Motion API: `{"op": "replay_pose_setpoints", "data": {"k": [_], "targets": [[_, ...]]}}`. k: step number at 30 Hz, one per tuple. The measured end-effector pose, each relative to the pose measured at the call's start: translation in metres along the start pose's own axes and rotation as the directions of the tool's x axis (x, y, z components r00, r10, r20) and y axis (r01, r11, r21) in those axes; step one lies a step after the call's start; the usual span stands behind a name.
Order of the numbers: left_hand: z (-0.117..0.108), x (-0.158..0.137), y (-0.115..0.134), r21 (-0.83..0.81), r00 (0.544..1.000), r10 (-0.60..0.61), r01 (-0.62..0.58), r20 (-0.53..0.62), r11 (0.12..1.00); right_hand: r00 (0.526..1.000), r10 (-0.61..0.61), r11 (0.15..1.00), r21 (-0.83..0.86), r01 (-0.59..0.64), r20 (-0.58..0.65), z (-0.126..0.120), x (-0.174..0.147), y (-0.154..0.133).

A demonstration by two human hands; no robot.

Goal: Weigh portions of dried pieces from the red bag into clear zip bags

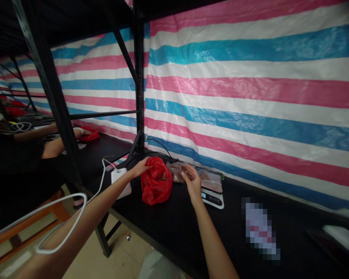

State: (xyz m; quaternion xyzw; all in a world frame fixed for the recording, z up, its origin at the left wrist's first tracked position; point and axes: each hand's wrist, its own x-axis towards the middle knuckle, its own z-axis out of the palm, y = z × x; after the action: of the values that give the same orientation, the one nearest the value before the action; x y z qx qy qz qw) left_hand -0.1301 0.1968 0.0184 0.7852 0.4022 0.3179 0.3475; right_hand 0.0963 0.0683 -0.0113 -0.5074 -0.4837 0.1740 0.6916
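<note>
A crumpled red plastic bag [155, 186] stands on the black tabletop, its mouth loose and some brownish bits showing inside. My left hand [142, 167] pinches the bag's upper left edge. Right of it, my right hand [193, 184] is raised with curled fingers, and something small and brown shows between thumb and fingers, too unclear to name. Just behind that hand lies a clear bag of brown pieces [177, 172]. A white digital scale [218, 204] with a lit display sits close by, bearing a flat clear pouch [211, 181] with brownish contents.
A white box with a cable [120, 174] lies left of the red bag; its white cord loops over my left forearm. A black metal post [139, 77] rises behind. A co-worker's arm [54, 146] reaches toward another red bag [89, 133]. A blurred pale item [260, 228] lies right.
</note>
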Motion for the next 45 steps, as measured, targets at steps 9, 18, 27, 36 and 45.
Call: {"op": "replay_pose_setpoints", "data": {"k": [9, 18, 27, 36, 45], "targets": [[0.041, -0.043, 0.136, -0.059, 0.86, 0.422, -0.424, 0.286, 0.904, 0.948, -0.083, 0.993, -0.111, 0.051, -0.308, -0.132, 0.015, 0.004], [0.2, 0.057, 0.135, 0.07, 0.767, 0.431, -0.521, 0.475, 0.851, 0.896, -0.14, 0.99, -0.036, 0.137, -0.423, -0.135, 0.01, 0.01], [0.222, 0.069, 0.141, -0.035, 0.799, 0.481, -0.504, 0.361, 0.863, 0.914, -0.107, 0.994, -0.049, 0.095, -0.392, -0.136, 0.012, 0.007], [0.205, 0.031, 0.121, -0.624, 0.909, 0.355, -0.15, 0.217, 0.767, 0.932, -0.132, 0.99, -0.09, 0.108, -0.337, -0.126, 0.01, 0.001], [0.211, 0.029, 0.116, -0.72, 0.921, 0.31, -0.047, 0.238, 0.693, 0.956, -0.274, 0.931, -0.277, 0.237, -0.104, -0.122, 0.007, -0.024]]}}
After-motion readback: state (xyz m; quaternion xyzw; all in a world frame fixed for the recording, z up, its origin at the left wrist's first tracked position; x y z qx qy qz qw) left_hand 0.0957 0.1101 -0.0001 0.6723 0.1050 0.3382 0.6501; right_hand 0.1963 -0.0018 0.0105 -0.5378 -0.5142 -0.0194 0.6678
